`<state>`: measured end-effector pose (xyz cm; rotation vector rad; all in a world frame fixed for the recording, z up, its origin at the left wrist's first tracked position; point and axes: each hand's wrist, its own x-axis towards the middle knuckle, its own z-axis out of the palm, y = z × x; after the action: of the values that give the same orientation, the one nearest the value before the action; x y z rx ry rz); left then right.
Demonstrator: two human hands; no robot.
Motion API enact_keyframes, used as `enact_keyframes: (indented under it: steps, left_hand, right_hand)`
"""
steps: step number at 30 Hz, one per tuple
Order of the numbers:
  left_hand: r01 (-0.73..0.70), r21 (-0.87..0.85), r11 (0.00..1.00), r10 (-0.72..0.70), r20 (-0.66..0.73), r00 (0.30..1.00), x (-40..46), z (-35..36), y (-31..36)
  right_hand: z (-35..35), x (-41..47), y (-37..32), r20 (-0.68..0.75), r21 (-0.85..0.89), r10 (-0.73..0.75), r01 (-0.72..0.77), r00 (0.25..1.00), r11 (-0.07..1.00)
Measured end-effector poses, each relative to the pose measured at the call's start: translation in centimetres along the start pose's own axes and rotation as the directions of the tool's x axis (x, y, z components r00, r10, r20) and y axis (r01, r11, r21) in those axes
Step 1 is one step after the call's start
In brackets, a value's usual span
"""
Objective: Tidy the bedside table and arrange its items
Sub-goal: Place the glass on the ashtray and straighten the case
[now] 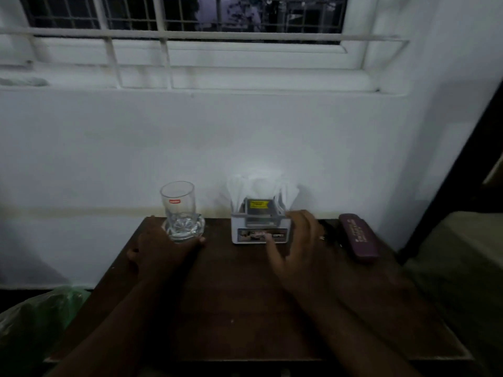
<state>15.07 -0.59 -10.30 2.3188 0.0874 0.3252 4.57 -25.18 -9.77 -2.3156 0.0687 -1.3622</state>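
A clear drinking glass [178,205] with a red label stands on a clear glass coaster [185,231] at the back left of the dark wooden bedside table [239,308]. My left hand [160,248] curls around the coaster's near rim. A white organiser box [260,227] with white tissues sticking out of it stands at the back middle. My right hand [296,246] rests against its right side, thumb on its front, fingers spread. A maroon spectacle case [359,238] lies at the back right, with a dark object partly hidden between it and my hand.
The table stands against a white wall under a barred window [174,36]. A green plastic bag [40,314] lies on the floor at the left. A bed edge [462,268] borders the table on the right.
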Motion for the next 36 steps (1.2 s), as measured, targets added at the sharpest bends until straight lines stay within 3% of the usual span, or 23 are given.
enact_keyframes:
  steps: [3,5,8,10,14,25,28,30,31,33,36]
  left_hand:
    - [0.016,0.060,0.998,-0.015,-0.026,1.000,0.1,0.3,-0.2]
    - [0.012,0.041,0.999,-0.012,0.010,1.000,0.2,0.6,-0.4]
    - [0.015,-0.003,1.000,-0.015,0.060,0.998,0.5,0.8,-1.0]
    - [0.024,0.017,1.000,-0.025,0.058,0.998,0.5,0.7,-1.0]
    - [0.005,0.107,0.994,-0.003,-0.016,1.000,-0.1,0.0,0.0]
    - [-0.020,0.034,0.999,0.020,-0.004,1.000,-1.2,-0.7,1.3]
    - [-0.004,0.028,1.000,0.004,-0.004,1.000,-1.6,-1.0,1.7]
    - [0.002,0.026,1.000,-0.002,0.011,1.000,-1.8,-1.2,1.9]
    - [-0.008,0.021,1.000,0.008,0.028,1.000,-1.9,-1.4,2.0]
    - [-0.032,0.006,0.999,0.032,0.062,0.998,-2.1,-1.7,2.2]
    - [-0.050,0.000,0.999,0.050,0.069,0.996,-2.5,-2.1,2.8]
  right_hand:
    - [-2.0,1.0,4.1,-0.024,-0.176,0.153,-0.154,0.988,0.972]
    - [-2.4,1.2,5.8,0.102,-0.351,0.229,-0.181,0.968,0.919]
    - [-1.2,0.6,6.7,0.333,-0.466,0.302,-0.122,0.893,0.876]
    - [-0.3,0.3,7.0,0.421,-0.456,0.280,-0.065,0.863,0.887]
    - [0.1,0.3,7.7,0.499,-0.385,0.291,-0.092,0.816,0.918]
    - [0.2,1.0,7.5,0.585,-0.327,0.234,-0.038,0.776,0.944]
    - [-0.8,1.2,6.8,0.461,-0.344,0.145,0.026,0.876,0.939]
    - [-2.4,1.5,7.1,0.209,-0.406,0.148,-0.052,0.967,0.912]
    - [-3.4,1.5,7.7,0.081,-0.436,0.194,-0.141,0.978,0.889]
    - [-5.4,1.5,9.2,-0.037,-0.449,0.358,-0.336,0.933,0.828]
    - [-6.3,1.2,10.4,0.020,-0.383,0.568,-0.519,0.823,0.764]
